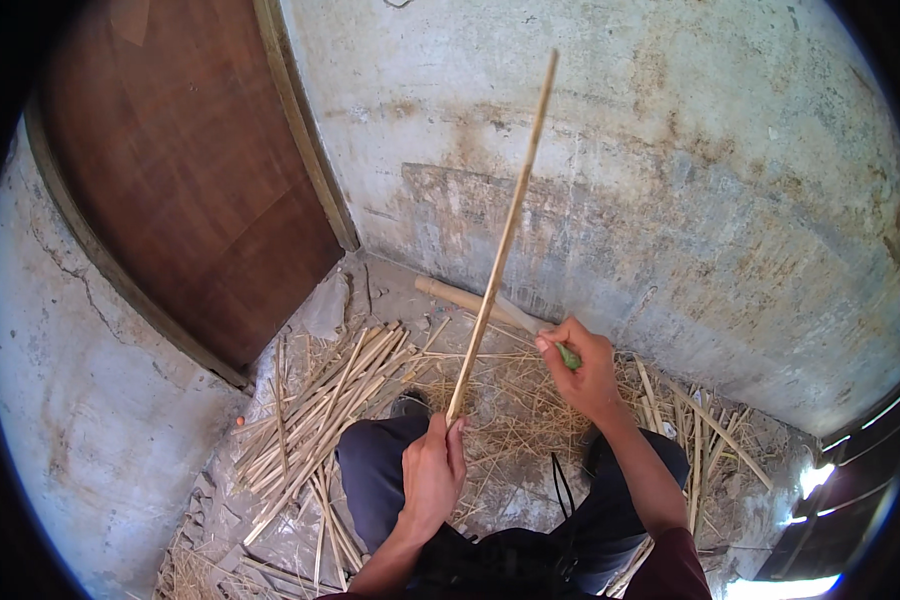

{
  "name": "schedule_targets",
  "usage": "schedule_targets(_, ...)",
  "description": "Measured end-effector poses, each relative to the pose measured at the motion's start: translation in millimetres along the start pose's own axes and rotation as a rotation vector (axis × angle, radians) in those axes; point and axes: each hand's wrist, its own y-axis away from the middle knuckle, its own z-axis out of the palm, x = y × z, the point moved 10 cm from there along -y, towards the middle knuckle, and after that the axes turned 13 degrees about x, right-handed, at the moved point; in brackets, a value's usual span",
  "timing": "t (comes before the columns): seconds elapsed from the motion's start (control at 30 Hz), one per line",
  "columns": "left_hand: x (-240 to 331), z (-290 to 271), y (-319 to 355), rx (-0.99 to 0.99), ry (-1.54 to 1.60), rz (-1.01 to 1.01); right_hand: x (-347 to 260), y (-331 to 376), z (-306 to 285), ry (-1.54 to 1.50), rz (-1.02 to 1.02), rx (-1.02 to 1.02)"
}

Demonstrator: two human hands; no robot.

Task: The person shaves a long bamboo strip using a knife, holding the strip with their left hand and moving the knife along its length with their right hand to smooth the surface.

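My left hand (433, 472) is closed around the lower end of a long, thin bamboo strip (507, 232). The strip slants up and away, its far tip in front of the wall. In my right hand (582, 368) is a knife, gripped by its green handle (569, 356). Its pale blade (519, 315) points up and left, apart from the strip. Behind the blade, a thicker bamboo piece (447, 291) lies on the floor by the wall, partly hidden.
A pile of split bamboo strips (320, 410) lies left of my legs, with more strips (708, 440) on the right. Thin shavings (510, 430) litter the floor between my feet. A stained wall (670, 200) rises ahead, and a brown door (190, 170) stands at the left.
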Motion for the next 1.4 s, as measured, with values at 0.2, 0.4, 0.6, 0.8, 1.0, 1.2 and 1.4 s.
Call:
schedule_targets(0.2, -4, -1, -19, 0.001, 0.052, -0.048, -21, 16, 1, -0.027, -0.059, 0.146)
schedule_targets(0.4, -9, 19, -13, -0.081, 0.128, -0.078, -39, 38, 30, -0.048, -0.098, -0.065)
schedule_targets(0.6, 3, 17, -12, -0.004, 0.049, 0.032, -49, 61, 61, -0.061, -0.099, -0.265)
schedule_targets(0.8, 6, 19, -8, -0.008, 0.044, 0.090, -47, 61, 61, -0.049, -0.115, -0.251)
schedule_targets(1.0, 5, 20, -8, 0.008, 0.062, 0.070, -56, 60, 58, 0.027, -0.213, -0.167)
schedule_targets(1.2, 11, 17, -7, 0.041, 0.082, 0.120, -61, 53, 48, 0.065, -0.292, -0.114)
schedule_targets(1.4, -6, 6, 13, -0.041, 0.055, -0.023, 13, -6, -14, 0.038, -0.038, 0.158)
